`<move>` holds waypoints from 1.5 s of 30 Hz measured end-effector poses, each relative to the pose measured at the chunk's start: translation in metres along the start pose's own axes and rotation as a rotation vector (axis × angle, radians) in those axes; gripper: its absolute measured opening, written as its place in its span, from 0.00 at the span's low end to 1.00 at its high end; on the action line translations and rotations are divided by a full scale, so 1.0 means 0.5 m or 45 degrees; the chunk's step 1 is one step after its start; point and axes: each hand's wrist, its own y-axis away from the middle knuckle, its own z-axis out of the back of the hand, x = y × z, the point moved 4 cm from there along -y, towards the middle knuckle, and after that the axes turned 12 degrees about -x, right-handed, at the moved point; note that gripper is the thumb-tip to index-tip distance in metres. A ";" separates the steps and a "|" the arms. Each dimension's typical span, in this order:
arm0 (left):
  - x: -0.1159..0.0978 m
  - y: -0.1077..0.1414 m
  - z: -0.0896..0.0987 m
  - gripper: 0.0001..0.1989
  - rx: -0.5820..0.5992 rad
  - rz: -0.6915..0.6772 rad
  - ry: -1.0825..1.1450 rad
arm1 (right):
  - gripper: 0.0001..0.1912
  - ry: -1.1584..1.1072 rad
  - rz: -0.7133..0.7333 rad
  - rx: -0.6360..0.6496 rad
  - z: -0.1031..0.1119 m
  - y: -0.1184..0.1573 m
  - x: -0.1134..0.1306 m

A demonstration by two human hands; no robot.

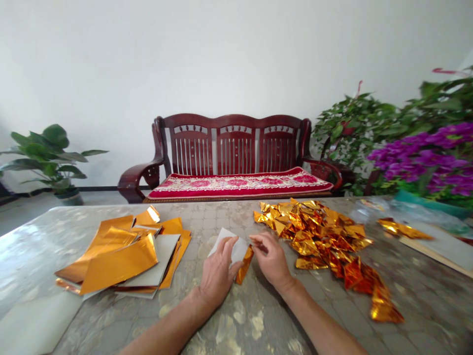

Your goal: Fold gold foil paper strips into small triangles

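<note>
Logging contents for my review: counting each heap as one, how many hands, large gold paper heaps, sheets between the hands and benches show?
Hands: 2 (left hand, right hand)
Large gold paper heaps: 2 (flat sheets, folded pieces)
Sheet between the hands: 1
Bench: 1
Total: 6

This is a home, by the look of it a living room: a dark-red wooden settee (235, 148) with shaped arms carries a red floral seat cover (240, 183). Behind the settee rises a plain white wall (236, 54); left of the settee, a potted plant (55, 135); right of it, leafy greenery (388, 123) and purple flowers (432, 153); before it, a patterned table (240, 325).
</note>
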 end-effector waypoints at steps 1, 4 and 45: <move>-0.001 -0.003 0.003 0.30 -0.022 -0.027 0.021 | 0.13 -0.015 0.086 0.008 0.000 0.002 0.014; -0.005 -0.012 0.011 0.33 -0.002 -0.077 0.058 | 0.13 -0.029 0.310 0.047 0.000 0.012 0.050; 0.012 -0.018 0.002 0.08 0.240 -0.300 -0.300 | 0.10 0.838 0.583 0.640 -0.012 0.024 0.009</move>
